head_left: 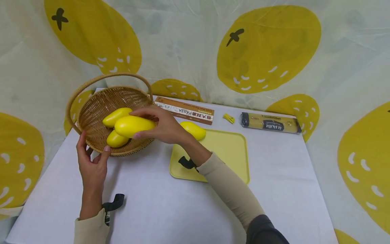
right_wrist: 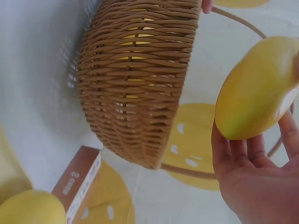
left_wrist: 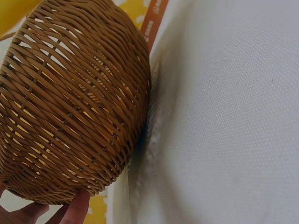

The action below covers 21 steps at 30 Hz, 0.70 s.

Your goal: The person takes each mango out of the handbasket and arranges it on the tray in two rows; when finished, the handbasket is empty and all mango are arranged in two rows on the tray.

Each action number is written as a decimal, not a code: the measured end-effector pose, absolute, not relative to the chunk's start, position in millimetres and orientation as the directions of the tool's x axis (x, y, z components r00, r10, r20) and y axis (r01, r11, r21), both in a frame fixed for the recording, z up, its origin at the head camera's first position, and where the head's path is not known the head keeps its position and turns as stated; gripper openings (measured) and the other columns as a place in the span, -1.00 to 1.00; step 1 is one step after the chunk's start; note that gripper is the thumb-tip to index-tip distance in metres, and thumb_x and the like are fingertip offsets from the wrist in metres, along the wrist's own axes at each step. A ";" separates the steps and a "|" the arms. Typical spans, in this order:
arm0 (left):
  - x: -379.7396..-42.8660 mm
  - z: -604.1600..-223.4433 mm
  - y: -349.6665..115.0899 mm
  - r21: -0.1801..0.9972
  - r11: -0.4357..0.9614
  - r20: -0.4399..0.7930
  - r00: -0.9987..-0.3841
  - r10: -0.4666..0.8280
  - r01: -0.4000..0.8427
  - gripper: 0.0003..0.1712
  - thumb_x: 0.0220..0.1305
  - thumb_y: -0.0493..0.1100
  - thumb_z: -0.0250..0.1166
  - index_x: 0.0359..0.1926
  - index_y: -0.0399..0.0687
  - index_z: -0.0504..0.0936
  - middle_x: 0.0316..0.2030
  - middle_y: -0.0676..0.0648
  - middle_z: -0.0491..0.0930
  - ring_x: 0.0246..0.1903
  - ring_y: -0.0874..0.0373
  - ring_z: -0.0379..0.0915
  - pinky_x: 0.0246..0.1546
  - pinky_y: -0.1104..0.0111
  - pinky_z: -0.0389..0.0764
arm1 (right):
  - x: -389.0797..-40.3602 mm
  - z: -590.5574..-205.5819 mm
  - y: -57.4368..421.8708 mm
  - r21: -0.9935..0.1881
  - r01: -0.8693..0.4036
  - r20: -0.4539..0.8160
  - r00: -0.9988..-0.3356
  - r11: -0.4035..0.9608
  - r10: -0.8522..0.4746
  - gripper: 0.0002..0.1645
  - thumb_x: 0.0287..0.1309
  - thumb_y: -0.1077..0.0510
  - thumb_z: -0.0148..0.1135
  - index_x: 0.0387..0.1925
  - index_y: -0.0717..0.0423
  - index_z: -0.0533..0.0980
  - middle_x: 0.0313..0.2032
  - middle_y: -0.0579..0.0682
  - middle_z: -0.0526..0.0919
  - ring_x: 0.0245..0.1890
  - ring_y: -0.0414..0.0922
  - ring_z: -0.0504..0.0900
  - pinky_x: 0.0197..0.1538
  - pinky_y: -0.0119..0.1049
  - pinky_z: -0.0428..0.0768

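Observation:
A wicker basket (head_left: 122, 93) with an arched handle stands at the left of the table. My left hand (head_left: 92, 169) grips its near rim, thumb and fingers on the edge; the left wrist view shows the basket's woven side (left_wrist: 74, 102). Over the basket's opening, my right hand (head_left: 169, 125) holds a yellow mango (head_left: 134, 127). In the right wrist view this mango (right_wrist: 257, 88) is above the rim. Inside the basket lie two other mangoes, one behind (head_left: 115, 116) and one nearer (head_left: 116, 139), partly covered by the held one.
A yellow tray (head_left: 225, 152) lies right of the basket, with another mango (head_left: 193, 130) at its far left corner, partly behind my right forearm. Along the back are a pasta box (head_left: 189, 112), a small yellow packet (head_left: 228, 118) and a spaghetti pack (head_left: 271, 122). A patterned cloth hangs behind.

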State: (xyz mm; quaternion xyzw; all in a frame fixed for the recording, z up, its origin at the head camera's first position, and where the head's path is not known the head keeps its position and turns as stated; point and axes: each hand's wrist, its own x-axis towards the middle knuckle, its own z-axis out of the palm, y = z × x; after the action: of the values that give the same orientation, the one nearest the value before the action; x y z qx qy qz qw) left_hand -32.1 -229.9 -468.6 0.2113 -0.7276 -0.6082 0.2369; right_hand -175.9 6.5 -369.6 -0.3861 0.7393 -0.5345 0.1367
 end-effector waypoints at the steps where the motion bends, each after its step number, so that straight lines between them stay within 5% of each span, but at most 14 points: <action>1: -32.0 -468.8 -229.9 0.985 0.172 0.087 -0.799 -0.595 -0.020 0.00 0.40 -0.26 0.40 0.67 0.38 0.10 0.63 0.12 0.14 0.48 -0.01 0.18 0.20 0.51 0.55 | -174.5 -368.7 10.5 -0.897 -0.422 0.213 -0.673 0.131 -0.708 -0.27 0.09 -0.05 0.67 0.32 -0.20 0.62 0.22 -0.27 0.66 0.15 -0.33 0.56 0.23 -0.39 0.59; 8: -32.3 -469.9 -230.1 0.980 0.197 0.102 -0.799 -0.593 -0.021 0.00 0.41 -0.26 0.38 0.67 0.37 0.09 0.63 0.12 0.13 0.49 -0.03 0.20 0.25 0.46 0.57 | -168.3 -366.3 39.3 -0.891 -0.427 0.231 -0.720 0.155 -0.655 -0.27 0.08 -0.04 0.67 0.32 -0.23 0.63 0.09 -0.29 0.67 0.11 -0.29 0.58 0.25 -0.22 0.61; 21: -30.7 -467.9 -230.1 0.982 0.187 0.087 -0.800 -0.593 -0.032 -0.01 0.42 -0.25 0.38 0.67 0.39 0.09 0.63 0.12 0.12 0.50 -0.03 0.18 0.32 0.42 0.55 | -164.9 -376.7 92.9 -0.913 -0.366 0.209 -0.796 0.178 -0.568 -0.28 0.04 0.09 0.70 0.27 -0.20 0.66 0.22 -0.24 0.69 0.13 -0.17 0.58 0.25 -0.12 0.63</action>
State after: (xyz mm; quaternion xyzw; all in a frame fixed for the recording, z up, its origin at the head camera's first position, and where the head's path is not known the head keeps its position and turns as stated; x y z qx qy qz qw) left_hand -30.7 -230.1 -467.9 0.2129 -0.7342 -0.6009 0.2335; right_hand -164.9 92.9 -376.7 -0.3064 0.7621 -0.5633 0.0895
